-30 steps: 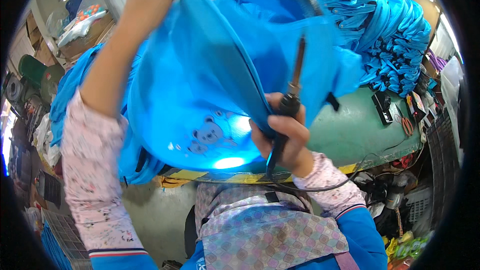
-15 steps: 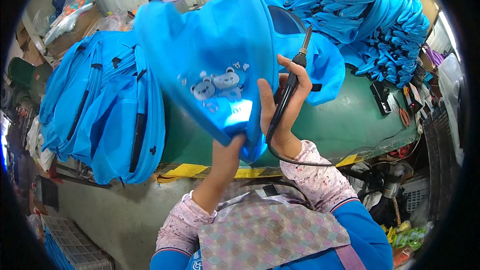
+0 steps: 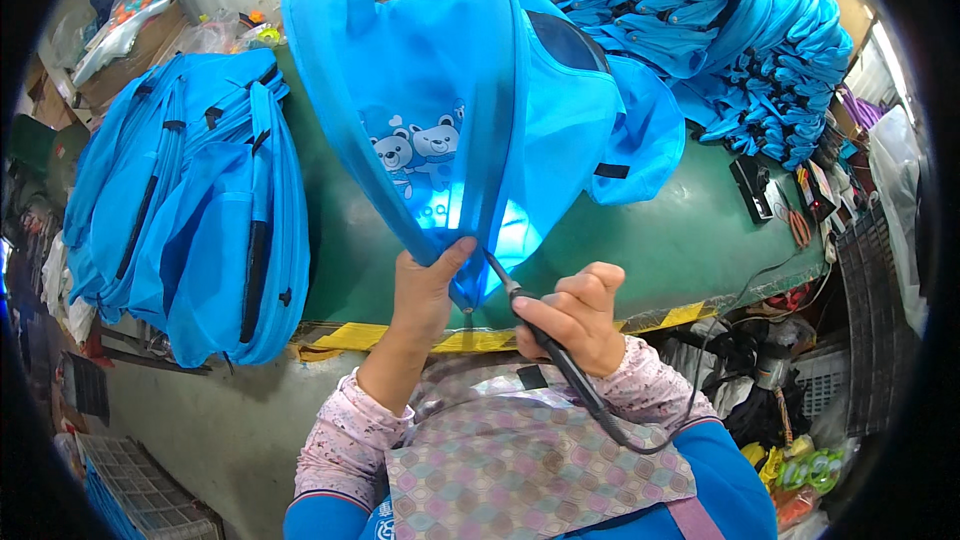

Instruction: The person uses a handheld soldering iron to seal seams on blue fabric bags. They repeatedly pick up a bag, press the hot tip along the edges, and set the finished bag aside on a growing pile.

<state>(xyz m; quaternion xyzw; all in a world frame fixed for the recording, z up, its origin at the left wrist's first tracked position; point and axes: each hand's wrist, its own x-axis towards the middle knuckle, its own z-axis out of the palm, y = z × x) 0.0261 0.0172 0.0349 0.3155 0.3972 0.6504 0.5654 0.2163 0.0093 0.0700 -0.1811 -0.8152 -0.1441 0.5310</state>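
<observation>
A bright blue fabric canopy (image 3: 405, 60), printed with two white cartoon bears, stands spread out before me with a dark window panel on its right side. My left hand (image 3: 426, 288) pinches its narrow lower corner, thumb on top. In my right hand (image 3: 578, 322) is a soldering iron (image 3: 560, 358) with a black handle. Its thin metal tip points up and left and reaches the fabric just right of my left thumb; whether it touches, I cannot tell. A bright patch of light falls on the cloth around there. The iron's cord loops down beside my right sleeve.
More folded blue canopies (image 3: 190, 210) lie at the left table edge, and a large pile of them (image 3: 700, 30) fills the back right. The green table (image 3: 690, 240) has a yellow-taped front edge. Pliers (image 3: 798, 228) and a small black box (image 3: 757, 190) lie at the right.
The soldering iron has swung from pointing upward to pointing at the canopy's lower corner. My right hand has left the canopy and come lower. The canopy has opened wider.
</observation>
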